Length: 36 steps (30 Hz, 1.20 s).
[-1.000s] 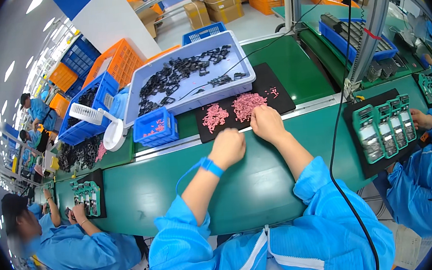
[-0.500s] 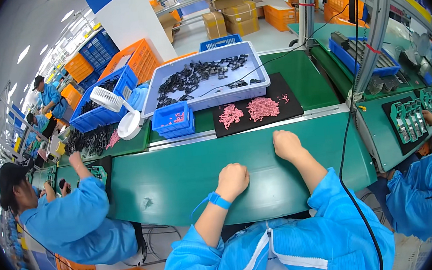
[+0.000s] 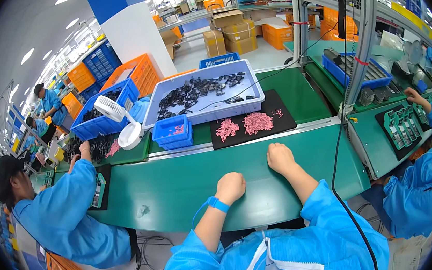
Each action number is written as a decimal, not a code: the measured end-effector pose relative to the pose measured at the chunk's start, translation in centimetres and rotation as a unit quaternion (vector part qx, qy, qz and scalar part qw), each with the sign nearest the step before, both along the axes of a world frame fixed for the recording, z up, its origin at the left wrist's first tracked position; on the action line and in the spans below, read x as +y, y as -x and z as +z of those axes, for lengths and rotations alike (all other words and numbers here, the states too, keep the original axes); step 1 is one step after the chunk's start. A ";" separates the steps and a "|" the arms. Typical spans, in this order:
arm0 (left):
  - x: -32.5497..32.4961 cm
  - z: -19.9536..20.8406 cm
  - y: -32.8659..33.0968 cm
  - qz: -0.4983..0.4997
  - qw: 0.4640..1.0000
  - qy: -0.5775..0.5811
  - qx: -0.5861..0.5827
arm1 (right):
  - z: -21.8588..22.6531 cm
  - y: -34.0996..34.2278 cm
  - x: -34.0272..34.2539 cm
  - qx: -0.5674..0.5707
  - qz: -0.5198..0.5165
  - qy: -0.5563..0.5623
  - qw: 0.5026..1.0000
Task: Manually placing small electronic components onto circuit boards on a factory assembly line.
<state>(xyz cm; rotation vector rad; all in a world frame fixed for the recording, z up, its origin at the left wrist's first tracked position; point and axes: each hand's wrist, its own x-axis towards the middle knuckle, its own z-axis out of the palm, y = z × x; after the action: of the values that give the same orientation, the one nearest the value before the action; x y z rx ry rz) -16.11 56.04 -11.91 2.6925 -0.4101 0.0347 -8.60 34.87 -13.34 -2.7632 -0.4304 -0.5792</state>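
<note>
My left hand [image 3: 230,186], with a blue wrist strap [image 3: 216,203] behind it, rests as a loose fist on the green worktop [image 3: 180,190]. To its right and a little farther off lies my right hand [image 3: 280,157], also curled closed. Nothing shows in either hand, and the fingertips are tucked out of sight. Beyond my right hand, a black mat [image 3: 281,110] carries two heaps of small pink parts, a smaller heap [image 3: 227,130] and a larger heap [image 3: 258,123]. Left of the mat stands a small blue bin [image 3: 172,133] with a few pink pieces inside.
Behind the mat is a large grey tub [image 3: 208,107] of black parts. A white fan [image 3: 131,135] and a blue crate [image 3: 113,119] stand left. Co-workers sit at left [image 3: 59,207] and right [image 3: 419,193]. A black cable [image 3: 336,167] hangs down past my right arm.
My fists keep their pose while the view shifts slightly. The left co-worker's hand has reached to the black parts by the fan. At right, the other co-worker's hand has moved farther back.
</note>
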 end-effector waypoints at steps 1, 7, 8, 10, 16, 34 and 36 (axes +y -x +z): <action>-0.2 0.0 -0.3 -0.002 1.000 0.000 -0.001 | 0.0 -0.1 0.0 -0.001 -0.002 0.000 1.000; -2.4 0.1 -3.0 0.003 0.989 0.121 -0.084 | -0.3 -0.5 -0.6 0.017 0.017 0.021 0.999; -2.5 -0.7 -3.8 0.002 0.989 0.123 -0.081 | -0.4 -0.8 -0.8 0.020 0.027 -0.021 0.999; -2.2 -2.2 -5.6 0.048 0.959 0.200 -0.195 | -0.3 -2.0 -1.5 -0.033 0.032 -0.088 0.995; 1.8 -3.8 -10.7 0.246 0.927 0.205 -0.194 | -2.3 -8.8 -9.4 -0.207 -0.091 -0.170 0.959; 3.4 -4.1 -11.3 0.234 0.939 0.207 -0.143 | -1.2 -6.4 -6.9 -0.168 -0.153 -0.125 0.966; 2.5 -3.1 -10.4 0.252 0.927 0.228 -0.158 | 0.3 -4.9 -5.8 -0.153 -0.117 -0.108 0.975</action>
<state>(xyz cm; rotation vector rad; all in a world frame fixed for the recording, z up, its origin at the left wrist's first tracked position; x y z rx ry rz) -5.73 58.58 -15.01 2.2508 0.1966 0.6367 -3.72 29.12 -13.06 -2.5361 -0.0934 -1.0512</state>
